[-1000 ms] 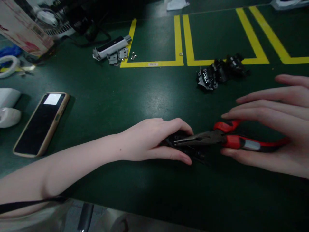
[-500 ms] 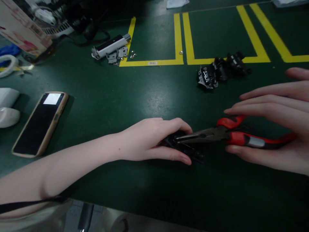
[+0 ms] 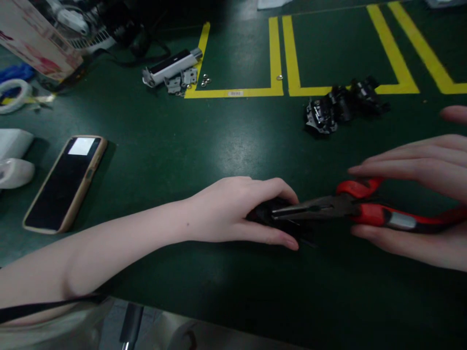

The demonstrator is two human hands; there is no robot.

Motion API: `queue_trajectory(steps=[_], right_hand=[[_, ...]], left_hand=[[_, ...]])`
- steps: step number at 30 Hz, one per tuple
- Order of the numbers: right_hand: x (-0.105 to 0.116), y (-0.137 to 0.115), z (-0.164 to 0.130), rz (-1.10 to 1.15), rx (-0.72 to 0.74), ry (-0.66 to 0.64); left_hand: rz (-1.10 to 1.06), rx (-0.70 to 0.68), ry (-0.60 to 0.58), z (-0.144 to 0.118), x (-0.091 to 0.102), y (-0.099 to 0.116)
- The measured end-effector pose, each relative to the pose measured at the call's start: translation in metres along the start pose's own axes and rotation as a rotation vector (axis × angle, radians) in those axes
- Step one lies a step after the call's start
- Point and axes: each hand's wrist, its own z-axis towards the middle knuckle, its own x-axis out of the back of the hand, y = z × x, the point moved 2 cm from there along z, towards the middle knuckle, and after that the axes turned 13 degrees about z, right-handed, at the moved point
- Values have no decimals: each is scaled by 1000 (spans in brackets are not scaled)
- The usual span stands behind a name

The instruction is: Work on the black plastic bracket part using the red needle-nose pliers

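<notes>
— What is being worked on?
— A small black part point(image 3: 272, 216), lying on the green desk point(image 3: 204, 146) a little in from its near edge, about midway along. The left hand point(image 3: 237, 211) lies over it, palm down, fingers and thumb closed round its sides, so most of it is hidden.

— And the other hand?
— The right hand point(image 3: 416, 204) comes in from the desk's right edge and holds a pair of long-nose pliers point(image 3: 350, 209) with red and black handles. The fingers lie straight across the upper handle and the lower handle rests in the palm: a loose hold, not a fist. The grey nose points left and its tip reaches the black part, right under the left fingertips point(image 3: 288, 192). Whether the nose is pinching something there, I cannot tell.

— What lies around them?
— Farther back and to the right, a cluster of black mechanical pieces point(image 3: 341, 109) sits just before the yellow tape lines point(image 3: 277, 58). Toward the far left corner there is a white and black bar point(image 3: 173, 65) with small metal brackets point(image 3: 180, 80) and a few tiny rings point(image 3: 206, 80) beside it. By the left edge a phone in a tan case point(image 3: 63, 182) lies face up, well apart from the hands, with two white objects point(image 3: 12, 158) past it. A cardboard box point(image 3: 36, 39) and a tangle of cables point(image 3: 120, 34) fill the far left corner.
</notes>
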Motion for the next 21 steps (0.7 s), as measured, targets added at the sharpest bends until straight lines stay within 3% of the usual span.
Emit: queue_trajectory(steps=[21], right_hand=[[1,0,-3,0,-40,-1]], left_hand=[[27,-11,30,1,-1,-1]])
